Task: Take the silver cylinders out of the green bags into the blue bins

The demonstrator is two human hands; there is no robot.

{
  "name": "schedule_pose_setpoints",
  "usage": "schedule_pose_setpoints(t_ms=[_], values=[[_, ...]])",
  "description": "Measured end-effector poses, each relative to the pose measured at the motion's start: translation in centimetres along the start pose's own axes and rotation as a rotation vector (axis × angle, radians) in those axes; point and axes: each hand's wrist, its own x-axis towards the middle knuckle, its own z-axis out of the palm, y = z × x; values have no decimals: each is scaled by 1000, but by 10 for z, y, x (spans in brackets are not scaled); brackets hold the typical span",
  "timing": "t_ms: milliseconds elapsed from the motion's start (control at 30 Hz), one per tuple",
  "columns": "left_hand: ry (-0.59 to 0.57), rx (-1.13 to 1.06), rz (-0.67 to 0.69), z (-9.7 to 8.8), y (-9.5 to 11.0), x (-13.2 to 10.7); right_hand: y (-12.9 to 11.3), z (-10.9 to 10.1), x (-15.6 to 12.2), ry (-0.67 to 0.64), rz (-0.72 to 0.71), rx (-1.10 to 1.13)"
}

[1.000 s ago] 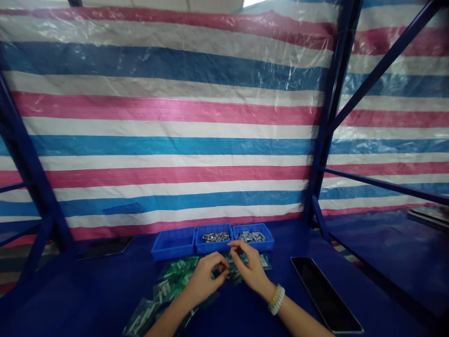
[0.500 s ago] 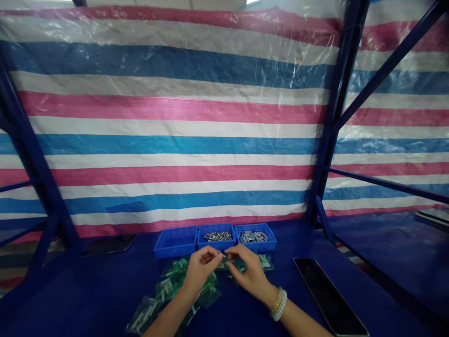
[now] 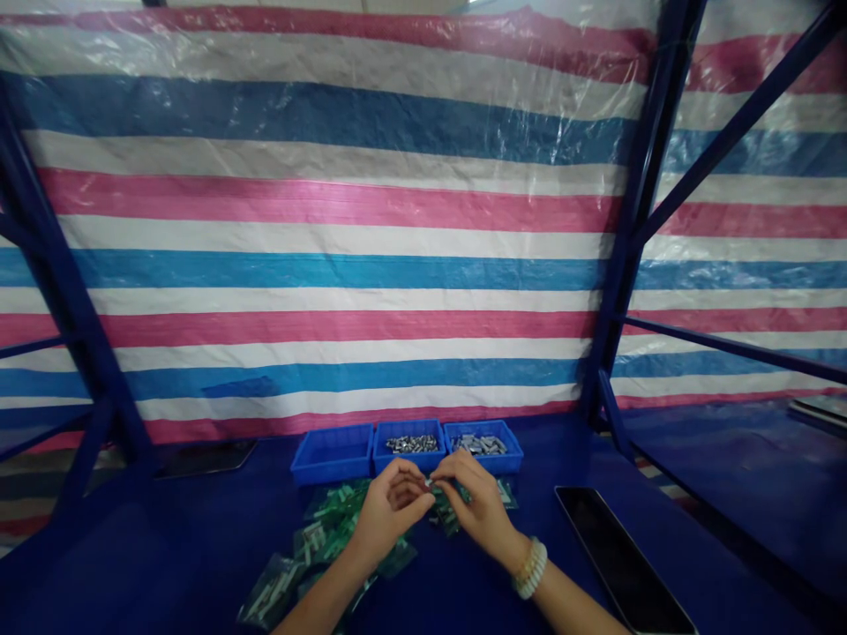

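My left hand (image 3: 395, 504) and my right hand (image 3: 477, 501) meet fingertip to fingertip over the table, just in front of the blue trays. Between them is a tiny pale piece (image 3: 429, 483), too small to name; the fingers of both hands are pinched around it. Beneath and beside the hands lie clear plastic bags of green and silvery parts (image 3: 337, 516). Small shiny metal parts fill the middle blue tray (image 3: 410, 459). In the right blue tray (image 3: 509, 459) lie grey metal pieces. A beaded bracelet circles my right wrist.
The left blue tray (image 3: 331, 454) holds nothing visible. A large black phone (image 3: 622, 560) lies at the right, and another dark flat device (image 3: 208, 459) at the back left. Blue metal posts (image 3: 615, 291) frame the table before a striped plastic sheet (image 3: 344, 326).
My right hand's thumb and finger have closed together around the tiny piece. The fingertips of both hands have come nearer each other and shifted slightly right.
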Motion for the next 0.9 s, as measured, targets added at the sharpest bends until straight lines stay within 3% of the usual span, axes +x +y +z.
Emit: schedule_pose_setpoints(t_ms=[533,733,900], values=[[74,161,70,9,0,-7,-5,-1,1,-77,73,64],[165,242,146,9,-7,-5,-2,10,-5,-51,173,96],[185,376,270,7,-4,-6,-4,15,-5,-109,226,174]])
